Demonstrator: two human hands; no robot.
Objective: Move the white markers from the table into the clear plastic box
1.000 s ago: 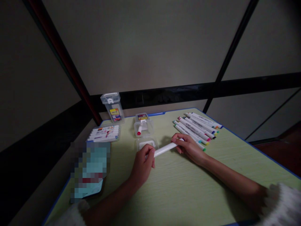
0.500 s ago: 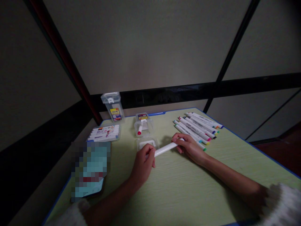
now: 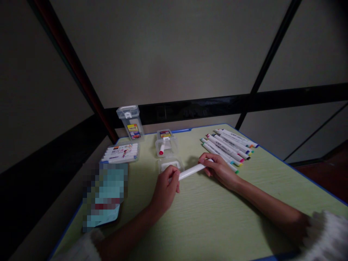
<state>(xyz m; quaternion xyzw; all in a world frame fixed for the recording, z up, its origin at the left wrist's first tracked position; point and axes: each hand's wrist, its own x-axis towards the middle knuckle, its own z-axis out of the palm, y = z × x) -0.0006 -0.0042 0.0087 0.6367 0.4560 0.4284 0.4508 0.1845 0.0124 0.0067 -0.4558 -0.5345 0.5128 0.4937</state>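
Green table (image 3: 206, 221): loose marker row (image 3: 228, 146) far right, clear box (image 3: 169, 144) with one red-tipped marker (image 3: 161, 149) far centre, tall clear case (image 3: 131, 122) far left, flat marker pack (image 3: 120, 153) left.

tabletop (image 3: 206, 217) looked matt, a pale-green wood-grain laminate, blue-edged | open box (image 3: 166, 145) was clear glossy plastic | white marker (image 3: 191, 171), just in front of the open box, was smooth plastic with a faint sheen | marker row (image 3: 227, 146), right of the open box, had white plastic barrels | sleeve (image 3: 326, 232) was fuzzy knit
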